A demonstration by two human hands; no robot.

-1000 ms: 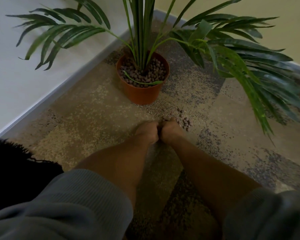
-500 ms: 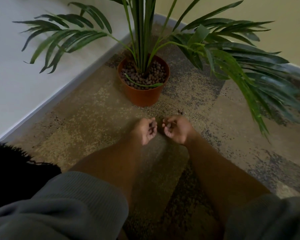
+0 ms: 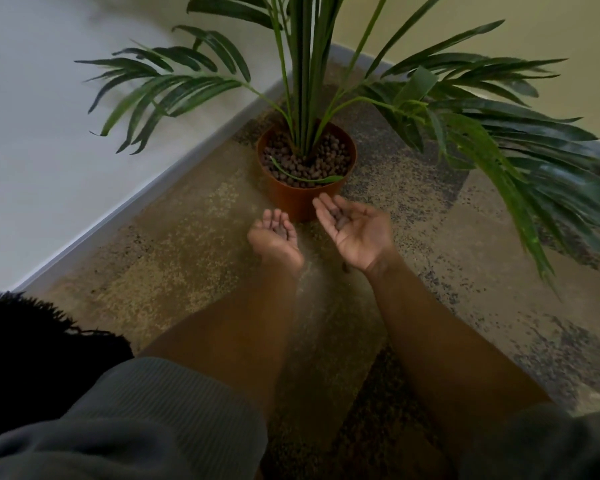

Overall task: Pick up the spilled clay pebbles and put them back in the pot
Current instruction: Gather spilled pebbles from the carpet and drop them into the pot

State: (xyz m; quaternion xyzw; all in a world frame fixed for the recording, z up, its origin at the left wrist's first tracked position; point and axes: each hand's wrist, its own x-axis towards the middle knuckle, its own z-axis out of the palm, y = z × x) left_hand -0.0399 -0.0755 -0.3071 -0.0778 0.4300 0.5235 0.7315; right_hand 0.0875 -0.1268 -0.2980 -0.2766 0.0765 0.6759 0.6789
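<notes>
A mottled carpet of tan and dark grey speckled patches (image 3: pixel 194 244) covers the floor; a pale grey-white wall (image 3: pixel 49 140) runs along the left; a yellowish-green wall (image 3: pixel 551 26) stands far right; a pale grey skirting board (image 3: pixel 125 209) edges both; the light is dim.

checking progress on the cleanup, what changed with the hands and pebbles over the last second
Both hands rose off the carpet toward the pot and turned palm up. The left hand and right hand now cup clay pebbles scooped from the spill, which is gone bar one stray pebble. The pot and plant stayed put.
</notes>
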